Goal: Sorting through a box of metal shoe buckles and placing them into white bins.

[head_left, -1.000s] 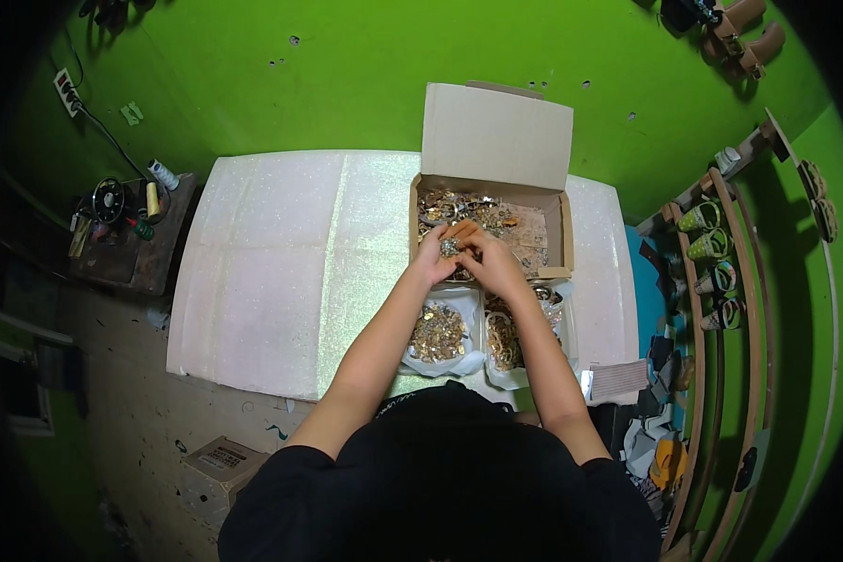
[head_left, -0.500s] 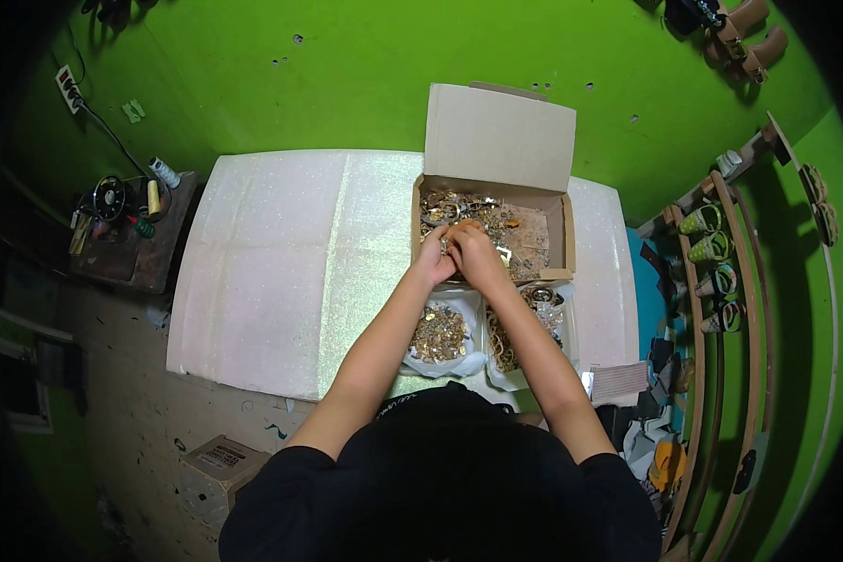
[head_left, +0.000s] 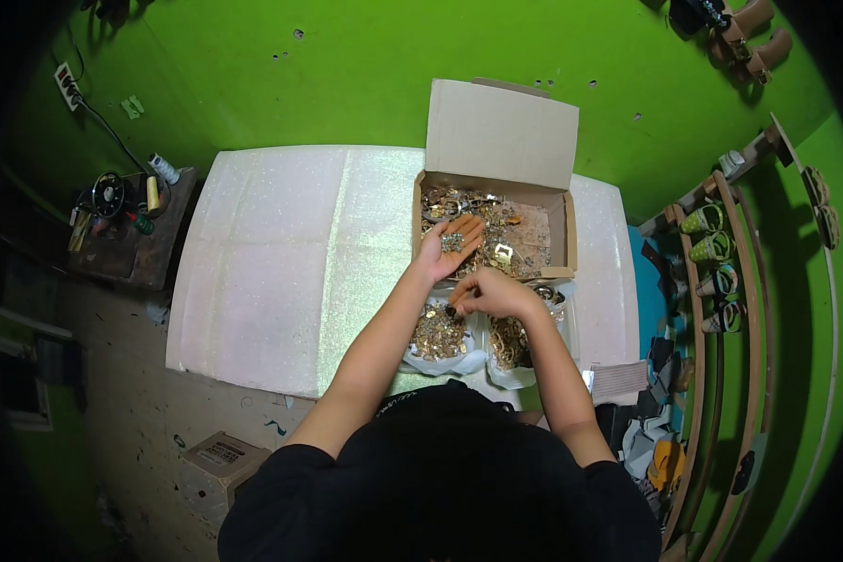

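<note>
Drawn back, the right hand (head_left: 492,292) hovers over the left white-lined container (head_left: 474,362); whether its curled grip pinches anything, I cannot tell. The left hand (head_left: 440,255), grip spread above the open box (head_left: 559,225), bears tiny, indistinct metallic pieces (head_left: 451,243).

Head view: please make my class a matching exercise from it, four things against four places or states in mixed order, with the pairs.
1. Left hand
2. Right hand
3. Cardboard box
4. Socket strip

A. On the green wall
B. Fingers over the left white-lined container
C. Lid raised
D. Palm up, bearing small pieces

Pairs: 1-D, 2-B, 3-C, 4-A
</note>
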